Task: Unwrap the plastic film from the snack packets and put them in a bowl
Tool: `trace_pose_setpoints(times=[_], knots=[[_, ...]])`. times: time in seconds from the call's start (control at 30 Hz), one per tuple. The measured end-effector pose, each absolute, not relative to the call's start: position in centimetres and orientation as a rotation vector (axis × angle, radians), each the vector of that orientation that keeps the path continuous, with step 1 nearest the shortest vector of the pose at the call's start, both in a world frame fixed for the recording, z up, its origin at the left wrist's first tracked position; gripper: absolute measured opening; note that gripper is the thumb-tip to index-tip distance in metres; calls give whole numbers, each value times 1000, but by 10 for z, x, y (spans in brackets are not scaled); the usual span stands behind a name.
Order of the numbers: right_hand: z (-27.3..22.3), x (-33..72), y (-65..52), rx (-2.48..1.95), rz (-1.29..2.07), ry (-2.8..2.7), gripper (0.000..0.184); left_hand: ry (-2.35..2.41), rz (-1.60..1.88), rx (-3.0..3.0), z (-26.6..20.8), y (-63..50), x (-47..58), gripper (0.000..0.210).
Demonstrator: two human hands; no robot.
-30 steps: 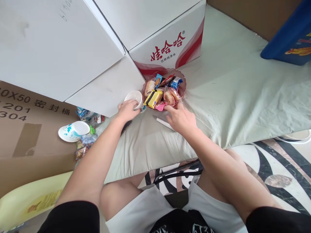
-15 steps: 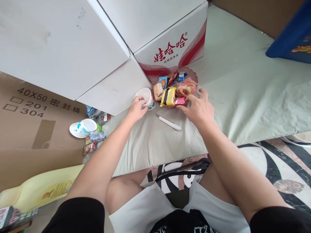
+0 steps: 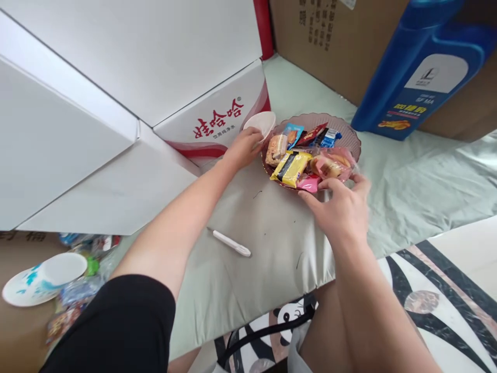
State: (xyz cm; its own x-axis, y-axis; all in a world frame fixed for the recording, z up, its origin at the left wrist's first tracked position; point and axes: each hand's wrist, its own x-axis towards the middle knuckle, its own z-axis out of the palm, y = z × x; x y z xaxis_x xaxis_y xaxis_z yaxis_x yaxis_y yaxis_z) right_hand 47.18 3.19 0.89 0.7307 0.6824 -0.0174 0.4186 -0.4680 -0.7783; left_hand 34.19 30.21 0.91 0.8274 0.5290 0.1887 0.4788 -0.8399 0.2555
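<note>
Ur R hand [image 3: 345, 213] is nearest the snack dish [image 3: 350, 135], abt its 5 o'clock rim, fingers spread, can't tell grip; ur L hand [image 3: 246, 147] pinches the cup [image 3: 261, 122] at 10.

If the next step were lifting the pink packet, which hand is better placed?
Right, most likely. The right hand is at the near rim of the dish, its thumb close to the pink packet; the left hand is farther off, at the white cup.
</note>
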Motion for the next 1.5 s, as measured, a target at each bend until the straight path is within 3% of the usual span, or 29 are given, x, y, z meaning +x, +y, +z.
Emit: trace_pose_setpoints(times=[0.23,0.43,0.63,0.77,1.0,1.13,1.5], knots=[[13,483,40,-2291,385,-711,36,508,395,2975,9,362,437,26],[10,476,43,-2222,366,-727,34,846,561,2902,-10,328,385,51],[3,458,59,-2203,479,-684,43,1250,259,2785,-34,249,266,53],[-5,441,77,-2185,394,-625,45,1368,87,2717,-37,229,242,54],[-4,463,127,-2349,333,-768,65,1440,118,2723,-35,223,249,55],[1,498,174,-2383,286,-890,64,1452,113,2734,-34,223,247,54],[-19,545,295,-2417,299,-1106,86,1438,188,2754,-45,227,244,51]])
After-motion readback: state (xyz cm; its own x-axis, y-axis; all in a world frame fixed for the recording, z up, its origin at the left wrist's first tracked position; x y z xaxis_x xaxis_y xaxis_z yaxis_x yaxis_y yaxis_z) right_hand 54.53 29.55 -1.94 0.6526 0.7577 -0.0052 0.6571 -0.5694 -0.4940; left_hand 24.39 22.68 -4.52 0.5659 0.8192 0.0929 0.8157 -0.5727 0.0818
